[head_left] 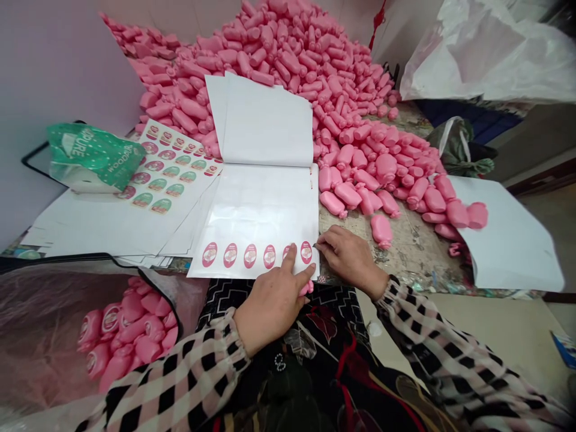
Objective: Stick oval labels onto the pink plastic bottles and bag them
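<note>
Desk: worn top [405, 240], heaped with pink bottles [315, 60].
Sheet: label sheet [261, 210] at the near edge, one row of oval labels [306, 252] left.
Right hand: [348, 255] fingertips pinched at the end label, peeling it.
Left hand: [270, 300] curled around a pink bottle [306, 289], forefinger pinning the sheet.
Next: calls for lifting the label clean, then pressing it on the bottle.
Around: labelled bottles in a bag [121, 330], spare sheets [166, 168].

A pale lilac wall [58, 66] closes off the left side, the worn, paint-flecked table [405, 240] runs across the middle under soft, even light, and off to the right a plain beige floor [508, 330] opens up beyond a dark wooden skirting [546, 179].
</note>
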`<state>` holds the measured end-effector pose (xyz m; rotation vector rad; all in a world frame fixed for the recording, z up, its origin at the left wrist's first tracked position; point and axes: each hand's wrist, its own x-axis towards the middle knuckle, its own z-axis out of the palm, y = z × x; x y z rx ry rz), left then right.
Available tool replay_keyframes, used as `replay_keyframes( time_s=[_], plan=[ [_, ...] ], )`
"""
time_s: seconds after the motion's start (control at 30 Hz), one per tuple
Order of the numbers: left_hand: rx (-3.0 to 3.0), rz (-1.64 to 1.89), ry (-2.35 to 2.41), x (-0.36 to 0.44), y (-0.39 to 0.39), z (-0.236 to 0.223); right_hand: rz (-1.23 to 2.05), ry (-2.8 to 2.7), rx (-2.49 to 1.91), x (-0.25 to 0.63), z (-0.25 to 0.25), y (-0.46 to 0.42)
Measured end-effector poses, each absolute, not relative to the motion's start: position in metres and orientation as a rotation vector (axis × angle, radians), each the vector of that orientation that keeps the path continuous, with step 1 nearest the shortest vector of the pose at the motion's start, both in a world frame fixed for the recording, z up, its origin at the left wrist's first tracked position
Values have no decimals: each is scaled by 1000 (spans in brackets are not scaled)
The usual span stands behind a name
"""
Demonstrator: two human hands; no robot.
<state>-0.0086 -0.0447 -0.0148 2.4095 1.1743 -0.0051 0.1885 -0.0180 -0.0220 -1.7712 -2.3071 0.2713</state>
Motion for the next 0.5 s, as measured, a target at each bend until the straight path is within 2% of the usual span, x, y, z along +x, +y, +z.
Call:
replay_keyframes(
  time_s=[0.3, 0.5],
  plan=[
    [2469, -12, 1191, -8, -46, -17, 531, -2163, -1671, 194, -30, -20],
    [2535, -40, 1231, -5, -50, -19, 527, -2115, -1691, 189, -30, -27]
  ],
)
